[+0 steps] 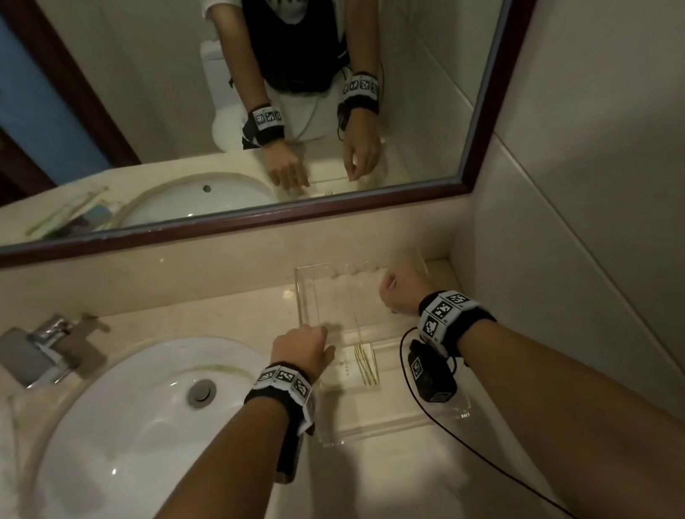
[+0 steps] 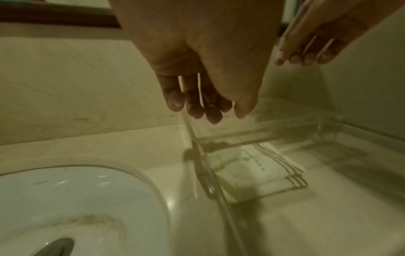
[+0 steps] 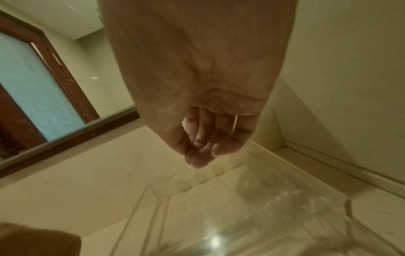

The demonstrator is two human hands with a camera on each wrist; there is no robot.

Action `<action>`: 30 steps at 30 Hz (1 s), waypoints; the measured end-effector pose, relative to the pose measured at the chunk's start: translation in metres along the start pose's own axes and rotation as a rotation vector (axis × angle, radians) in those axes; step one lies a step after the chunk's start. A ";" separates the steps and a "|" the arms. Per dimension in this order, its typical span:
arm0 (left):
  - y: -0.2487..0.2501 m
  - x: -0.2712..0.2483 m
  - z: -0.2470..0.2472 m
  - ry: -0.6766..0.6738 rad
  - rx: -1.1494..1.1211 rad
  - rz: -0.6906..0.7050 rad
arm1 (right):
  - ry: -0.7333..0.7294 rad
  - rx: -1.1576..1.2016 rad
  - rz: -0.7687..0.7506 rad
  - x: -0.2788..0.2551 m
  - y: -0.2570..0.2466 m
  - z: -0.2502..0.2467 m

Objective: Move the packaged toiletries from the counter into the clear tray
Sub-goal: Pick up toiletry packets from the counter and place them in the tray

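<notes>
Both grips loose and holding nothing, left hand (image 1: pixel 300 346) and right hand (image 1: pixel 402 290) hover over the clear tray (image 1: pixel 325 433) with 1 packet (image 1: pixel 358 367) inside

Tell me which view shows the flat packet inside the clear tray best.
Left wrist: the packet lies flat in the clear tray, close and unobstructed. Head view shows it smaller, between both wrists. The right wrist view misses it.

White flat packet (image 1: pixel 360 366) lies inside the clear tray (image 1: pixel 304 304).
</notes>
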State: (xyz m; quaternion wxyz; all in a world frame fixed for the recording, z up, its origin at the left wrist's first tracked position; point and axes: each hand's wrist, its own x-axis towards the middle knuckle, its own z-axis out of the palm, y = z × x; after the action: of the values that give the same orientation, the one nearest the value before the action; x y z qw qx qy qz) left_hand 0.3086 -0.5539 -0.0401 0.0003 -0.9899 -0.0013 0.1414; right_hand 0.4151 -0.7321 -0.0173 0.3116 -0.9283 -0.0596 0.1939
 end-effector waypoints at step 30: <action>-0.279 -0.188 -0.100 0.323 -0.353 -0.263 | -0.050 -0.123 -0.243 -0.132 -0.309 0.142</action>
State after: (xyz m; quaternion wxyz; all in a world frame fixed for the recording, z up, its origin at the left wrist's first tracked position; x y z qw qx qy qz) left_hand 0.1557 -0.2756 0.1084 -0.1536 -0.9758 -0.1543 -0.0218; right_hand 0.2409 -0.4367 0.1074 0.2738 -0.9264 -0.1913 0.1738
